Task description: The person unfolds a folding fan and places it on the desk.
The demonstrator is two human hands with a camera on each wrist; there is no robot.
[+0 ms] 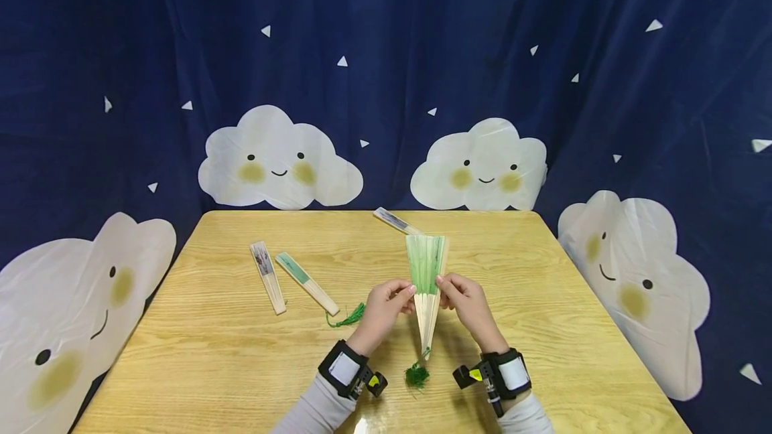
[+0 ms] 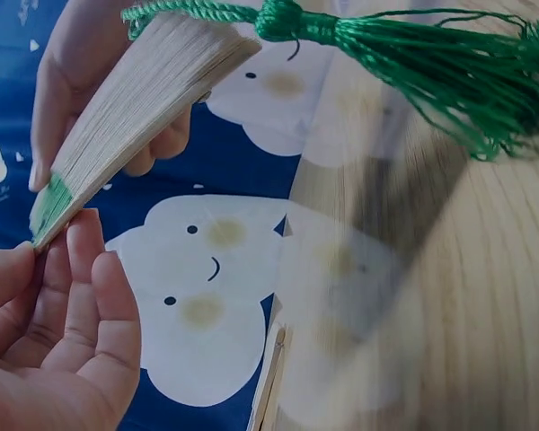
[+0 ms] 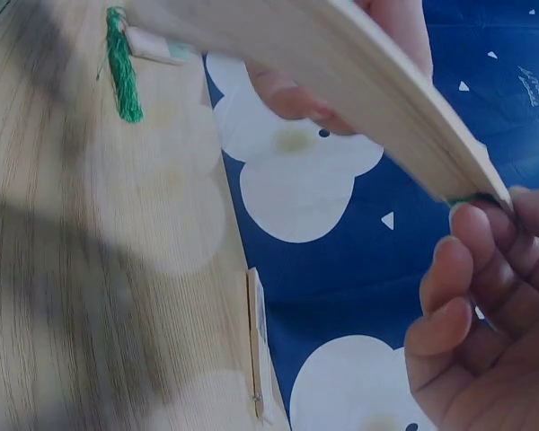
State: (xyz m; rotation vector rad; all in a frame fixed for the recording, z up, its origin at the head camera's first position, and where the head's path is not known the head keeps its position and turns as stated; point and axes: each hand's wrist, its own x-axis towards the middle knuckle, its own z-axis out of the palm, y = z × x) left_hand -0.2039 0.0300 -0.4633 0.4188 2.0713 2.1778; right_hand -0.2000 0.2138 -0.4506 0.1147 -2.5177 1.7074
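Blue curtain (image 1: 386,79) hung behind the table (image 1: 211,367) in the head view, where the partly spread fan (image 1: 426,286) was held up between left hand (image 1: 384,305) and right hand (image 1: 469,300), each pinching one edge. From the left wrist, its slats (image 2: 153,85) looked light and stiff, likely a safer hold than the fragile leaf (image 2: 50,206); from the right wrist, right thumb and fingertip pinched the edge, other fingers bent.
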